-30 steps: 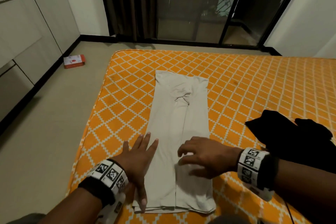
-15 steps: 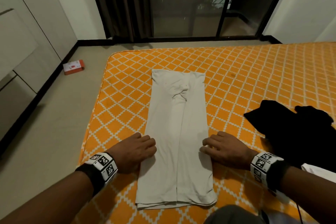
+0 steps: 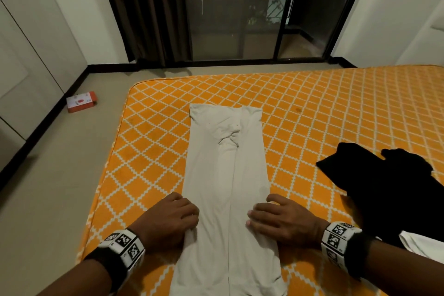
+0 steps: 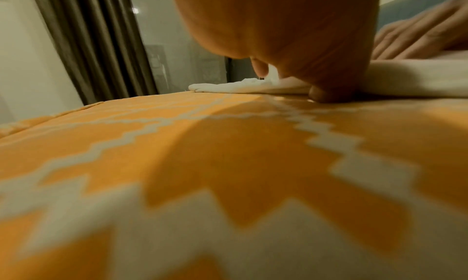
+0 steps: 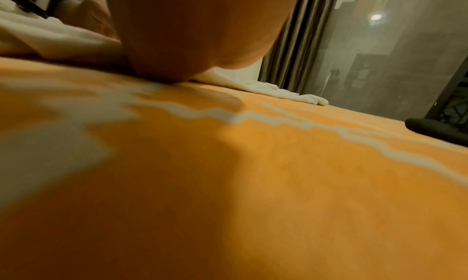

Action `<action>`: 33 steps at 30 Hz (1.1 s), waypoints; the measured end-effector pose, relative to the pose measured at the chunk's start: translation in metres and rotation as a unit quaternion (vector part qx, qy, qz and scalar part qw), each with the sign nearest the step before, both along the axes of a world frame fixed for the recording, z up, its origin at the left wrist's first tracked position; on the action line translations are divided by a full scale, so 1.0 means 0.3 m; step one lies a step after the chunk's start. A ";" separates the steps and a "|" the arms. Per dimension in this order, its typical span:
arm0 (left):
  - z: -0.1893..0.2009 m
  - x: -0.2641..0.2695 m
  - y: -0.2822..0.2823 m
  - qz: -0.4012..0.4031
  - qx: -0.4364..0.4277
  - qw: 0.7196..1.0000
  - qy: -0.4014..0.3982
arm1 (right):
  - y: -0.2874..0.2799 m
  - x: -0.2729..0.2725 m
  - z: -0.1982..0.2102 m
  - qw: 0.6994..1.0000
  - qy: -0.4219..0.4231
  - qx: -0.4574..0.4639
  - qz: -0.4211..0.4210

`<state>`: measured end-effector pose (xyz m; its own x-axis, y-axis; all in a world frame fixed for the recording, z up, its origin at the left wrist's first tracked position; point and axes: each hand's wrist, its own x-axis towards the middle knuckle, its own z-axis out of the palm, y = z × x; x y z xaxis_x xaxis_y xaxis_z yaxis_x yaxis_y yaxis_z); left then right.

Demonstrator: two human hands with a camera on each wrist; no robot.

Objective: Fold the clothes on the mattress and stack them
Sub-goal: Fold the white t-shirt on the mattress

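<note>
Both hands have slid nearer along the long folded cream cotton garment [image 3: 225, 190] on the orange diamond-patterned mattress [image 3: 149, 151]; left hand [image 3: 168, 221] and right hand [image 3: 286, 222] pinch its side edges, fingers curled.

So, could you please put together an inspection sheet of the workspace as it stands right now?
Surface: orange mattress with a white diamond pattern, on the floor.
Job's things: white garment folded into a long strip, lying flat; black garment unfolded in a heap to its right; a corner of white cloth beneath the black heap.
Clutter: small red and white box on the floor to the left.
Hands: left hand grips the strip's left edge, right hand grips its right edge; tracking bands on both wrists.
Cables: nothing seen.
Surroundings: dark curtain, glass sliding door, white cupboards at left.
</note>
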<state>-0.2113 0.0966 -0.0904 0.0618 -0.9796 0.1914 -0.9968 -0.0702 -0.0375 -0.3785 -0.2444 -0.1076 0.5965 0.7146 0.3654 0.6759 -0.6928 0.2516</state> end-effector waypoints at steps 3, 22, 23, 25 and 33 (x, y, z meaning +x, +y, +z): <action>-0.022 -0.013 -0.017 -0.054 -0.014 0.998 -0.025 | 0.005 -0.005 -0.004 1.000 0.022 0.004 0.011; 0.203 0.037 -0.200 0.354 -0.133 0.687 0.620 | -0.004 0.116 0.214 0.535 0.530 0.575 -0.319; 0.157 0.059 -0.222 0.408 -0.104 0.653 0.629 | -0.007 0.131 0.193 0.496 0.538 0.577 -0.362; 0.071 0.065 -0.229 0.450 -0.073 0.628 0.631 | -0.007 0.129 0.159 0.478 0.556 0.545 -0.407; 0.055 0.026 -0.115 0.392 -0.021 0.667 0.633 | 0.018 0.069 0.152 0.497 0.532 0.518 -0.448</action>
<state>-0.2035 0.0620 -0.0740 0.6895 -0.5476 -0.4741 0.1152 -0.5633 0.8182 -0.3578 -0.2391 -0.0621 0.7550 -0.2556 -0.6038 -0.6536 -0.2199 -0.7242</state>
